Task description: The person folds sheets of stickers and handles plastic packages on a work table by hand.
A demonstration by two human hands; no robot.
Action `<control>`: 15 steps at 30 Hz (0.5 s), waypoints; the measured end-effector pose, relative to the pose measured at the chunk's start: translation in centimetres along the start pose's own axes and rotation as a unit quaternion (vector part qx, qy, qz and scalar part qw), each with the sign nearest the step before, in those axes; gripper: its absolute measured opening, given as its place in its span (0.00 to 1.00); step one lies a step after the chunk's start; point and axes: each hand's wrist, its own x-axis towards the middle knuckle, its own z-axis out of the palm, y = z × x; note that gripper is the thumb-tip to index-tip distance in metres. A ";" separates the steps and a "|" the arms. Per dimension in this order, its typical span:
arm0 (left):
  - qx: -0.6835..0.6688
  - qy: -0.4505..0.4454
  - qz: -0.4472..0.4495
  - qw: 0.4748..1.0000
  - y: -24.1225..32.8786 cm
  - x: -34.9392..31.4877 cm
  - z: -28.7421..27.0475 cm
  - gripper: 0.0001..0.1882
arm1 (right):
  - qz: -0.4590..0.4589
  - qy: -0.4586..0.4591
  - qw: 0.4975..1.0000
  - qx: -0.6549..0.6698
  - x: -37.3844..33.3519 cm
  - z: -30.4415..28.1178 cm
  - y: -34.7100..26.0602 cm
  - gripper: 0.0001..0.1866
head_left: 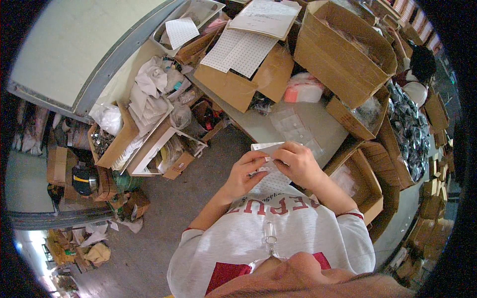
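A white printed sheet (272, 185) sits beneath the left hand (244, 174) and right hand (300, 164) at center frame, fingers bent, grip unclear. At right, an open carton (373, 210) holds clear plastic (344, 179); beyond, black shiny items (410, 134) fill another box (395, 155).

Left hand (244, 175) sits beside right hand (301, 167) over white sheet (272, 183).

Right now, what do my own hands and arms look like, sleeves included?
Your left hand and right hand are both ungloved, and the forearms are bare, with no watch or bracelet showing. The short sleeves are pale grey, with dark red trim at the cuffs.
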 end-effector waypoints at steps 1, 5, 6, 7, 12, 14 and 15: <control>-0.001 -0.001 0.000 1.000 0.0 0.0 0.1 0.20 | -0.009 0.006 1.000 -0.011 -0.1 0.0 0.1 0.08; -0.008 0.002 -0.027 1.000 0.2 0.3 0.3 0.20 | -0.005 -0.015 1.000 0.003 -0.7 -0.3 0.7 0.06; 0.007 0.005 -0.035 0.999 0.2 0.3 0.4 0.20 | 0.005 -0.023 0.999 0.048 -0.8 -0.4 0.9 0.05; 0.005 0.005 -0.035 0.999 0.1 0.3 0.4 0.20 | 0.016 -0.032 0.995 0.094 -0.8 -0.6 1.2 0.05; 0.049 0.067 -0.060 0.995 -0.5 0.1 -0.4 0.21 | 0.274 0.079 0.950 0.129 -1.5 -3.0 10.8 0.06; 0.040 0.076 -0.044 0.995 -1.4 0.0 -0.8 0.21 | 0.318 -0.004 0.948 0.019 -4.5 -1.6 19.3 0.12; 0.026 0.085 -0.071 0.994 -1.6 -0.2 -1.1 0.21 | 0.319 -0.002 0.947 0.017 -5.7 -0.2 21.3 0.12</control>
